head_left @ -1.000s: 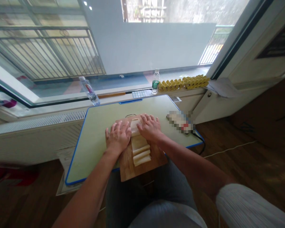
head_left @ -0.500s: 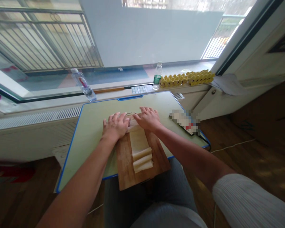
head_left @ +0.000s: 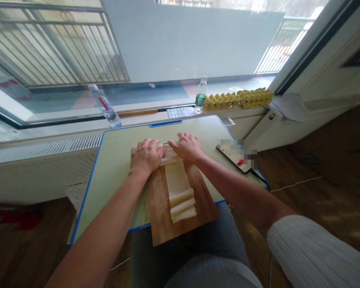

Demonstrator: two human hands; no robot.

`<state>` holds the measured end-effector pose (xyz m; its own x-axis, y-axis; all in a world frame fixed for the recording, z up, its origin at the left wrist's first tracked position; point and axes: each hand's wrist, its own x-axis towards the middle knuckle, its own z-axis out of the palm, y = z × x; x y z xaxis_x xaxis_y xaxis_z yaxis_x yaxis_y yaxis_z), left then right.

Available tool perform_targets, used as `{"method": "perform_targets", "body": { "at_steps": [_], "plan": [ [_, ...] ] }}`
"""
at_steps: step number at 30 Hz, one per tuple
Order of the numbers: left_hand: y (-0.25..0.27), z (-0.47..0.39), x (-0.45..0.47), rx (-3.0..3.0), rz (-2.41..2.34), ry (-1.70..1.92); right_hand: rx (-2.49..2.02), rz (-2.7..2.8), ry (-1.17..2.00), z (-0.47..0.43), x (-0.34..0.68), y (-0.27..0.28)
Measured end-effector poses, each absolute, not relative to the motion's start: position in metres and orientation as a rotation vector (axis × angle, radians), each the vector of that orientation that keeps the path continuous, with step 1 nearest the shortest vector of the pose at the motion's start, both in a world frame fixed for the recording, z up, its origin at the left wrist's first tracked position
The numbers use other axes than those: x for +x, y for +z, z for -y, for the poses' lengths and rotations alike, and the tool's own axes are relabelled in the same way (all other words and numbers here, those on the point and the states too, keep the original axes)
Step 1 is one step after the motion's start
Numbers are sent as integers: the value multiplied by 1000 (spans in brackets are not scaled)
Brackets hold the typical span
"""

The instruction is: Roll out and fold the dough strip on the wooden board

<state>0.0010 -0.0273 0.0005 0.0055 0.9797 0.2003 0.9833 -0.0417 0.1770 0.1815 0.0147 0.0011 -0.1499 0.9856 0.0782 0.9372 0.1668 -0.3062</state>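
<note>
A long strip of pale dough (head_left: 176, 178) lies on a wooden cutting board (head_left: 160, 224), its near end gathered into several soft folds. Across its far part rests a pale rolling pin (head_left: 171, 161), mostly covered by my hands. My left hand (head_left: 146, 157) lies palm down over the pin's left side, fingers stretched forward. Over the right side is my right hand (head_left: 186, 147), also palm down, its fingers extended and its thumb pointing toward the left hand. The board's near end hangs past the table edge above my lap.
The board sits on a small pale-green table (head_left: 117, 160) with a blue rim. A phone (head_left: 235, 156), partly blurred, lies at right with a cable. On the windowsill stand a tilted bottle (head_left: 106, 108), another bottle (head_left: 200, 98) and a yellow egg tray (head_left: 238, 99).
The board and dough have slid slightly toward me. Both hands stay palm down over the rolling pin, with little shift. The view has moved a bit.
</note>
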Motion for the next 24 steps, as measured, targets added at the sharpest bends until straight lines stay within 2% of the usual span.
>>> {"method": "perform_targets", "body": {
  "at_steps": [4,12,24],
  "plan": [
    [-1,45,5,-2212,2148,-403,-1880,2186,240,1,184,0],
    [-15,90,15,-2149,2092,-484,-1814,2146,-8,60,192,-9],
    [-25,128,20,-2179,2179,-465,-1831,2135,-62,85,197,-16]
  ]
}}
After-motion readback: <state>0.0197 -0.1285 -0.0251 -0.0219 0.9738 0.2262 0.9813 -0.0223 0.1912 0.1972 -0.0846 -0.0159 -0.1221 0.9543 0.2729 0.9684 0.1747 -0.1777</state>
